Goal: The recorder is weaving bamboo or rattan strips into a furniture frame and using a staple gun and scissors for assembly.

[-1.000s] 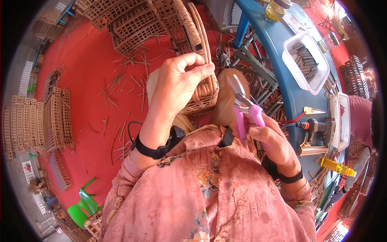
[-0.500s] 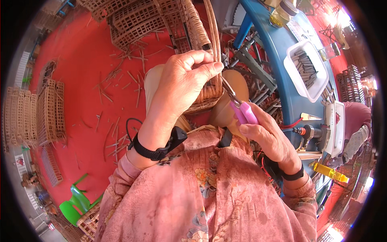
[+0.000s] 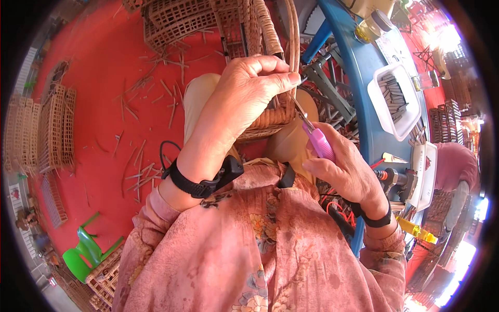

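Note:
Between my knees stands a woven rattan basket [image 3: 269,118] with a tall wrapped post [image 3: 266,28]. My left hand [image 3: 241,99] is closed at its side, thumb and forefinger pinching the long rattan canes [image 3: 294,36] that run up past the post. My right hand [image 3: 345,166] grips pink-handled pliers [image 3: 322,144]. Their thin metal jaws point up and left, reaching the canes just below my left thumb. My left fingers partly hide the basket's rim, and whether the jaw tips touch a cane is hard to make out.
On the right, a blue table [image 3: 371,138] carries a white tub [image 3: 410,112] of short dark pieces, a glass jar [image 3: 375,26] and a yellow tool [image 3: 416,230]. Cane scraps [image 3: 141,177] litter the red floor. Woven panels [image 3: 52,125] and a green chair [image 3: 88,249] stand left. Someone bends at far right.
My view has shifted slightly. The pliers' handles look closer together, with the jaws still beside the canes. My left hand keeps its pinch.

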`<action>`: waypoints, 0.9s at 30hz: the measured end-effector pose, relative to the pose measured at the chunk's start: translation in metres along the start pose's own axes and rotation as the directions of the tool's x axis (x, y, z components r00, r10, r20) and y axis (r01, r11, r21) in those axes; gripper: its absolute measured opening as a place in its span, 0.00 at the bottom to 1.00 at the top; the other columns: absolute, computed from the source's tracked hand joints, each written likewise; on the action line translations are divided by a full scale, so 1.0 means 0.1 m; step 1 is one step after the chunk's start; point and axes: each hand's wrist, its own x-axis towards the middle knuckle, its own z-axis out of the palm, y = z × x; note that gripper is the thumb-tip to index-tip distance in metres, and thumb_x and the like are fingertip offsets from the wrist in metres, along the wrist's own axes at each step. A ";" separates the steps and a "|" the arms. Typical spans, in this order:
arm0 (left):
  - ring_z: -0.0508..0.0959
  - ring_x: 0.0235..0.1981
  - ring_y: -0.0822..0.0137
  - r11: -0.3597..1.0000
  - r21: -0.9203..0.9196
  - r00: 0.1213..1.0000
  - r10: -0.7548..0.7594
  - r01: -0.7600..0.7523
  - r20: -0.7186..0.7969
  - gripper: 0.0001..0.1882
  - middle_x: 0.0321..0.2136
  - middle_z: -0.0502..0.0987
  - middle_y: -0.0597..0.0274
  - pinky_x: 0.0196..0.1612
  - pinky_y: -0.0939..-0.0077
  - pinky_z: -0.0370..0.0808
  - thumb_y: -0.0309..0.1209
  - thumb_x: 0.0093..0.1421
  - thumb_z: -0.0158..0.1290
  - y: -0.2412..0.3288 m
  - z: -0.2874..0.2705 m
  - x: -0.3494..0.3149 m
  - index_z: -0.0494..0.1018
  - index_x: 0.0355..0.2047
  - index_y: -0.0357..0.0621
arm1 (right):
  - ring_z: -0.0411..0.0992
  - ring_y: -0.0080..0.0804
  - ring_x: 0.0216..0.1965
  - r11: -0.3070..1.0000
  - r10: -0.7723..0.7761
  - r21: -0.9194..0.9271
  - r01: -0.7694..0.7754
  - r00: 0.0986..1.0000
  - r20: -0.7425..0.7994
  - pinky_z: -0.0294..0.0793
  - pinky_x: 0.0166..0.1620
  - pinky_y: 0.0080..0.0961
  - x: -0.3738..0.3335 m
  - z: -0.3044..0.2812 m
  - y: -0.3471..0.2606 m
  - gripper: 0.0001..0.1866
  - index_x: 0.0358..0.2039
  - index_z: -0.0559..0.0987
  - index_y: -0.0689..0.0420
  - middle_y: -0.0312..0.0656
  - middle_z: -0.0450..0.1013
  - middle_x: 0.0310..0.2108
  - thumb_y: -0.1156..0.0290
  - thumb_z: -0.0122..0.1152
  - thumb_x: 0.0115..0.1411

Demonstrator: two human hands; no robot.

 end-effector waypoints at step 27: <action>0.77 0.38 0.77 0.918 0.331 0.951 0.276 -0.218 -0.139 0.12 0.33 0.77 0.74 0.47 0.81 0.69 0.37 0.60 0.64 -0.06 0.06 -0.02 0.83 0.38 0.41 | 0.70 0.31 0.30 0.972 0.054 -0.226 -0.069 0.996 -0.074 0.71 0.38 0.29 0.16 0.02 -0.11 0.24 0.46 0.75 0.66 0.45 0.72 0.29 0.61 0.66 0.56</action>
